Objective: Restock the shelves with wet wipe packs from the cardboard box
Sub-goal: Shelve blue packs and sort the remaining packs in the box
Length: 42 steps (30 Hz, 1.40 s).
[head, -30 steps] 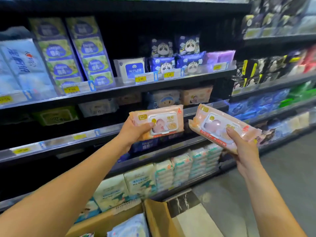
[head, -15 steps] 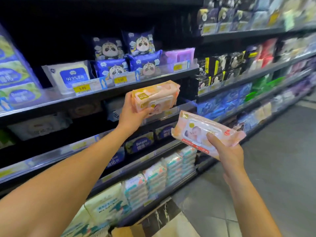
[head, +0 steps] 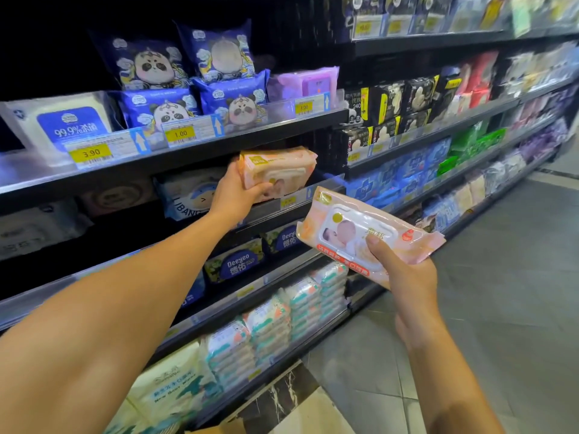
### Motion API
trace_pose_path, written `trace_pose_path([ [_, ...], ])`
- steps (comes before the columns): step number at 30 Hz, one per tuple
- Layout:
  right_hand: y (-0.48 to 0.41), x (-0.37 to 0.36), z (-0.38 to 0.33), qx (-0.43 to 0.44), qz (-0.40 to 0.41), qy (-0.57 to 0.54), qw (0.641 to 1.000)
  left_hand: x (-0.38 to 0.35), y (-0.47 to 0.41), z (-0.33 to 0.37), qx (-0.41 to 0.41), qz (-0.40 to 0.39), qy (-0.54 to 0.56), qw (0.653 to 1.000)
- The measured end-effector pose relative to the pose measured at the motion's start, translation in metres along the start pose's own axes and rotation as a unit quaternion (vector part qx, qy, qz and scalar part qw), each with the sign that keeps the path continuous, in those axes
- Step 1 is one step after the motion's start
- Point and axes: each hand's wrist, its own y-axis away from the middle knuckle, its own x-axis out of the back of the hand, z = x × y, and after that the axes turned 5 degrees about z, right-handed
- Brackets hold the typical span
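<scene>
Closest in, the right hand pinched a pink wipe pack by its lower edge, thumb on the lidded face and fingers beneath. Most of the soft pack jutted past the grip, out over the floor. Held so far off-centre, it looked liable to sag and slide free if attention went wholly to the other side. Further out, the left hand was wrapped round the end of a second pink pack, tilted at the mouth of the middle shelf, over its clear front lip and just beneath the upper shelf; whether it rested on anything I could not tell. The slot seemed tight. Pushed in at that tilt, the pack could snag on the lip or the price tag, or shove the blue-and-white pack just beside it out of line. A tan sliver at the bottom edge may have been the cardboard box. The shelves were dark, with clear plastic fronts, and carried panda-printed packs above and stacked wipes below. Beyond, grey floor tiles ran down a dim aisle lined with more goods.
</scene>
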Motion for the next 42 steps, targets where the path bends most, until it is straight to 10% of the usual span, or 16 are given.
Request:
trace_pose_path([
  [24,-0.019,-0.002,0.017,-0.008,-0.002,0.018,1.000,-0.043,-0.038,0.006,0.213,-0.042,-0.058,0.974],
  [33,-0.011,-0.009,0.019,-0.013,-0.006,0.032,0.999,-0.015,-0.007,0.019,0.093,-0.021,-0.259,0.961],
  [36,-0.007,-0.010,0.020,-0.011,-0.001,0.036,0.999,-0.013,0.014,0.023,-0.105,0.059,-0.335,0.934],
  [42,-0.006,-0.007,0.023,-0.006,0.009,0.043,0.999,-0.037,0.010,0.025,-0.214,-0.152,-0.441,0.858],
])
